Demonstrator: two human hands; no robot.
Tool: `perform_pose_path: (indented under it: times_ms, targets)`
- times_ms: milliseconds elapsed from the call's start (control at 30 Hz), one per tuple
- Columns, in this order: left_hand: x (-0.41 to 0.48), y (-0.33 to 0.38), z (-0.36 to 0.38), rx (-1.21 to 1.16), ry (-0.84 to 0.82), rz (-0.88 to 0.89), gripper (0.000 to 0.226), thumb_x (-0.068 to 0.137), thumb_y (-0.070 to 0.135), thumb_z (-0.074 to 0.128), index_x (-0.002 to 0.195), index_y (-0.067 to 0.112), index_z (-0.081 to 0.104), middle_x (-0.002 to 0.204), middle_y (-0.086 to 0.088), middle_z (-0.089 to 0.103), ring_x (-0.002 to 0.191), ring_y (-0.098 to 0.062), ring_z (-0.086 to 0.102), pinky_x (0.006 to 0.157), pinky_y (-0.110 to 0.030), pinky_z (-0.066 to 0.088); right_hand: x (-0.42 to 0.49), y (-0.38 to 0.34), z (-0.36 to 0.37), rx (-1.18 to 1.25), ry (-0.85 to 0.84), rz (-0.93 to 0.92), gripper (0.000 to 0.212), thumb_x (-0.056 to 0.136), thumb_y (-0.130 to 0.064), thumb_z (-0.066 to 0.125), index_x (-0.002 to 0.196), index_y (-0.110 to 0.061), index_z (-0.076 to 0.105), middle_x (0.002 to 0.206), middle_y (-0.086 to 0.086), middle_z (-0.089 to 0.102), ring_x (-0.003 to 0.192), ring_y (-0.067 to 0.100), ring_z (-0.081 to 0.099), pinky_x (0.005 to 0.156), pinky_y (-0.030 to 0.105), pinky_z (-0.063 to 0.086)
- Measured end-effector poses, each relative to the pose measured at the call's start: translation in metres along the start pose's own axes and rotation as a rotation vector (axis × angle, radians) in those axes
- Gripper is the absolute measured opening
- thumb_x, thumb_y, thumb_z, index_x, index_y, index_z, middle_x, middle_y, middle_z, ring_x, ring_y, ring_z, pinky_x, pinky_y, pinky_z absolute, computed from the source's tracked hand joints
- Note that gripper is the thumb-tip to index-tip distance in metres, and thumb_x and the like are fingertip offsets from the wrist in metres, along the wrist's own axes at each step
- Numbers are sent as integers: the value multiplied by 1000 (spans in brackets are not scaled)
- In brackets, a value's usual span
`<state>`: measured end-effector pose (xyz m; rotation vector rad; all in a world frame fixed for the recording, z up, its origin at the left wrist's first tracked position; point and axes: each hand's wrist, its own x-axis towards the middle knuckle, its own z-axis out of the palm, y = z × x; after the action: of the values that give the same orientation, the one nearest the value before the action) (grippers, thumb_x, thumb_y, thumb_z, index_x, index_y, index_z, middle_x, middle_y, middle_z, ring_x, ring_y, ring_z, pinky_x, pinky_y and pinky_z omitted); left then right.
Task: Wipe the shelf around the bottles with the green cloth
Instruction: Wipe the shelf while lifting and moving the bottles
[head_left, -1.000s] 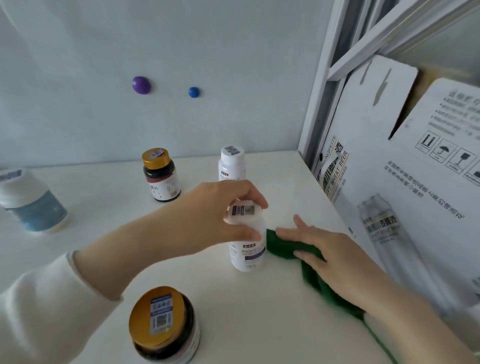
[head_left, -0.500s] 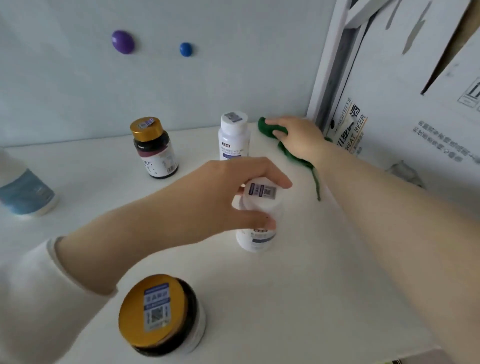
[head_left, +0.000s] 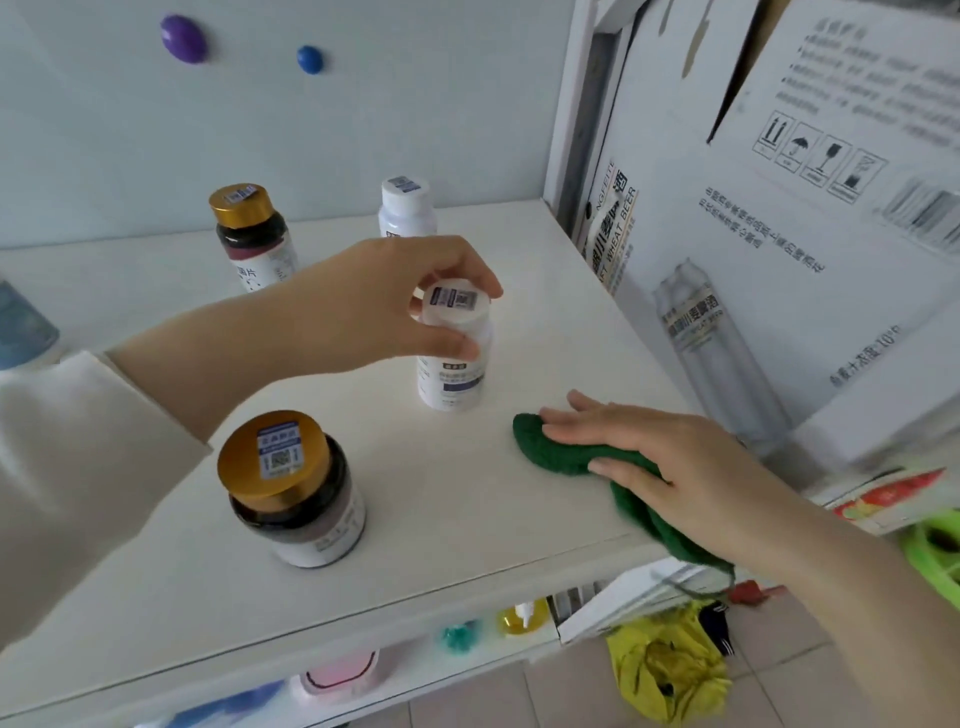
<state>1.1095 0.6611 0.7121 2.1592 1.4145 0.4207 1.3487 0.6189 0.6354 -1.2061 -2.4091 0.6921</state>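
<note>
On the white shelf (head_left: 467, 519) my right hand (head_left: 670, 457) presses flat on the green cloth (head_left: 561, 452) near the front right edge; the cloth's tail hangs over the edge. My left hand (head_left: 384, 306) grips the cap of a white bottle (head_left: 454, 364) standing upright mid-shelf, just left of and behind the cloth. A second white bottle (head_left: 405, 208) and a gold-capped dark bottle (head_left: 249, 234) stand near the back wall. A wide gold-lidded jar (head_left: 296, 493) sits at the front left.
A blue-labelled container (head_left: 21, 327) shows at the far left edge. Printed cardboard boxes (head_left: 779, 234) lean against the shelf's right side. Two magnets (head_left: 182, 39) stick to the back wall. Below the shelf lie small items and a yellow bag (head_left: 670, 670).
My right hand has slid the green cloth from the back right corner forward to the front right of the shelf. My left hand still holds the white bottle's cap.
</note>
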Motion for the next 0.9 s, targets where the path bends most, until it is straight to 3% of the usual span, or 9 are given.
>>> perform_pose_path:
  times_ms: [133,233,333,433,600,700,800,867,900]
  targets:
    - [-1,5,2,9,7,-15,38,72,33,69,105,42,54,115,17,59,105,-8,58,95,-34,48,-33,-6,0,70,-60,-48,38,78,-43,54,116,-46,54,123,-45,41,124,-21,31,103,-1,18]
    - [-1,12,6,31,-2,-27,37,72,36,67,104,45,51,114,18,58,102,-9,59,90,-33,50,-51,-6,2,100,-115,-92,36,83,-41,48,119,-41,54,128,-38,46,128,-13,35,108,6,21]
    - [-1,17,7,51,-11,-40,35,75,33,67,104,43,50,110,19,57,102,-10,58,86,-29,51,-58,-17,-5,266,-122,33,37,79,-34,49,111,-53,54,127,-44,38,122,-22,31,104,1,21]
    - [-2,22,5,87,-14,-59,36,78,30,67,106,41,48,107,18,56,100,-11,56,80,-18,45,-41,-22,-12,319,123,158,42,84,-19,50,111,-50,55,137,-31,34,115,-25,33,84,-10,28]
    - [-9,29,3,152,-1,-87,38,80,28,65,114,37,49,95,24,47,87,-5,52,66,-8,35,3,-2,-1,22,412,303,38,92,-10,49,125,-29,53,141,-4,46,131,4,38,91,-1,13]
    - [-10,32,-1,149,16,-92,34,80,28,66,109,37,52,105,17,53,92,-6,54,73,-14,42,0,-7,13,-82,341,252,37,91,-13,52,124,-30,55,138,-6,49,128,4,43,92,1,15]
    - [-12,39,-14,193,93,-96,34,80,31,65,111,34,54,112,15,54,101,-12,54,72,-18,41,-18,-31,19,19,120,68,37,89,-14,55,119,-35,57,131,-18,50,123,-7,43,100,1,23]
    - [-15,43,-28,216,154,-90,36,80,30,65,114,31,54,116,11,56,104,-14,54,78,-23,40,-18,-38,9,85,3,48,36,89,-15,55,117,-37,57,122,-24,50,111,-18,47,89,-5,33]
    - [-18,44,-34,226,173,-93,37,80,31,64,115,30,54,118,10,56,105,-15,54,82,-25,40,-10,-36,2,70,14,74,35,90,-16,53,118,-36,57,114,-25,51,94,-23,52,75,-7,38]
